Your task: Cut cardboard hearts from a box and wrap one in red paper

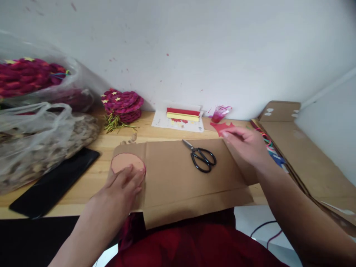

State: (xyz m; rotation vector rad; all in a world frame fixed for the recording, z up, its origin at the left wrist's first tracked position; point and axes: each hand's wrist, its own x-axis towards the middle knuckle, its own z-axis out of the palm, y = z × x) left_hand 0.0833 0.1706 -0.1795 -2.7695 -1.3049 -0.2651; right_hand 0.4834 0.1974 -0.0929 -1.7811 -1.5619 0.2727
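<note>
A round tan disc with a thin dark red edge [125,161] lies on the left flap of an unfolded cardboard sheet [167,181]. My left hand [122,187] rests with its fingers spread on the disc's lower right part. Black-handled scissors [201,157] lie on the middle of the cardboard, blades toward the upper left. Beyond the cardboard's far right corner, my right hand [246,144] has thumb and forefinger pinched at the edge of a jagged red piece [221,128]. Whether the fingertips grip that piece is hard to tell.
Bulging plastic bags [66,129] and a black flat case [52,183] are at the left. Braided magenta bundles [124,105] stand near the wall. White paper with red and yellow strips [178,125] and a pink-stained cup [219,114] sit behind; an open cardboard box [314,155] stands right.
</note>
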